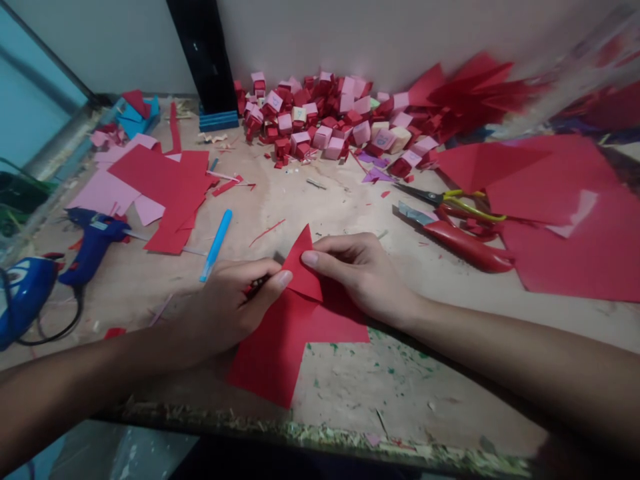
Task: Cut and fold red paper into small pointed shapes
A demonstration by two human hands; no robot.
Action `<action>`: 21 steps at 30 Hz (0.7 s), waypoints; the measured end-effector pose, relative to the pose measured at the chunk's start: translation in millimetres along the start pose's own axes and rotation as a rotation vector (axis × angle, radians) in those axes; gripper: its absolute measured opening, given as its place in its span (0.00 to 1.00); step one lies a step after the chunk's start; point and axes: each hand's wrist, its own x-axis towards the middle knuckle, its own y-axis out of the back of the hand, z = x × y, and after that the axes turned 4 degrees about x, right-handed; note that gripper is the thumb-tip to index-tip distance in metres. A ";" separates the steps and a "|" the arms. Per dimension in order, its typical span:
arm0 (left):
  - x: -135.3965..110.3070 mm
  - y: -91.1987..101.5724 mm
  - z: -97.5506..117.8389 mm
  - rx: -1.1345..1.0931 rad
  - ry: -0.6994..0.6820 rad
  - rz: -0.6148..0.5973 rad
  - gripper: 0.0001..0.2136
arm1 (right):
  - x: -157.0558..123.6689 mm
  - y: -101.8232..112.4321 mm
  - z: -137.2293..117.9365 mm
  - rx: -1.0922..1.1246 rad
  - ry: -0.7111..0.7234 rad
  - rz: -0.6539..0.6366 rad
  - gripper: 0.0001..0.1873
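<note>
Between my hands is a small piece of red paper, folded to a pointed triangle at its top. My left hand pinches its lower left edge between thumb and fingers. On the other side, my right hand presses the right edge with its thumb on the front. Below them a larger red sheet with a cut-out corner lies on the table, partly hidden by the hands. A blue pen-like stick rests just beyond my left hand.
A blue glue gun lies at left, near red sheets. Many small red and pink paper boxes are heaped at the back. Yellow-handled scissors, a red-handled cutting tool and large red sheets are at right.
</note>
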 end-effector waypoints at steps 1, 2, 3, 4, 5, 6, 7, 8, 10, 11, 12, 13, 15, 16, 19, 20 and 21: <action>-0.2 -0.6 -1.4 0.003 0.006 0.013 0.16 | 0.2 0.1 0.0 -0.003 0.000 0.000 0.16; -0.2 -1.3 -2.9 0.006 0.011 0.035 0.15 | 0.3 0.2 0.1 -0.004 0.000 -0.005 0.15; -0.2 -2.1 -4.2 0.008 0.014 0.064 0.15 | 0.4 0.3 0.0 -0.005 -0.003 -0.017 0.15; 0.0 -2.8 -5.2 0.008 0.015 0.096 0.14 | 0.4 0.2 0.0 -0.006 -0.005 -0.031 0.15; 0.3 -3.5 -6.0 0.007 0.016 0.124 0.14 | 0.5 0.2 -0.1 -0.012 -0.007 -0.042 0.16; 0.7 -4.0 -6.4 0.005 0.015 0.149 0.13 | 0.6 0.0 -0.2 -0.023 -0.008 -0.051 0.17; 1.2 -4.4 -6.5 0.004 0.015 0.163 0.13 | 0.7 -0.1 -0.3 -0.036 -0.010 -0.053 0.19; 1.7 -4.7 -6.5 0.003 0.013 0.176 0.14 | 0.8 -0.3 -0.5 -0.048 -0.010 -0.051 0.21; 2.1 -4.9 -6.3 0.007 0.014 0.193 0.14 | 1.1 -0.4 -0.9 -0.069 -0.014 -0.040 0.23; 2.1 -5.1 -6.3 0.009 0.018 0.200 0.14 | 1.3 -0.3 -1.0 -0.076 -0.023 -0.041 0.23; 2.0 -5.2 -6.4 0.010 0.029 0.214 0.14 | 1.6 -0.1 -1.2 -0.082 -0.034 -0.047 0.23; 1.8 -5.5 -6.5 0.008 0.047 0.234 0.14 | 1.8 0.1 -1.1 -0.089 -0.044 -0.052 0.22; 1.6 -6.3 -6.9 -0.007 0.092 0.283 0.14 | 2.3 0.8 -0.6 -0.109 -0.047 -0.055 0.22; 1.8 -6.7 -7.0 -0.022 0.116 0.301 0.14 | 2.6 1.0 -0.2 -0.122 -0.038 -0.052 0.21; 3.7 -7.9 -6.6 -0.081 0.168 0.327 0.13 | 2.9 1.4 1.0 -0.149 -0.002 -0.026 0.21; 4.7 -8.1 -6.6 -0.099 0.180 0.339 0.13 | 2.8 1.3 1.1 -0.147 -0.002 -0.029 0.21; 5.7 -8.2 -6.6 -0.116 0.191 0.358 0.13 | 2.6 1.1 1.0 -0.140 -0.009 -0.038 0.20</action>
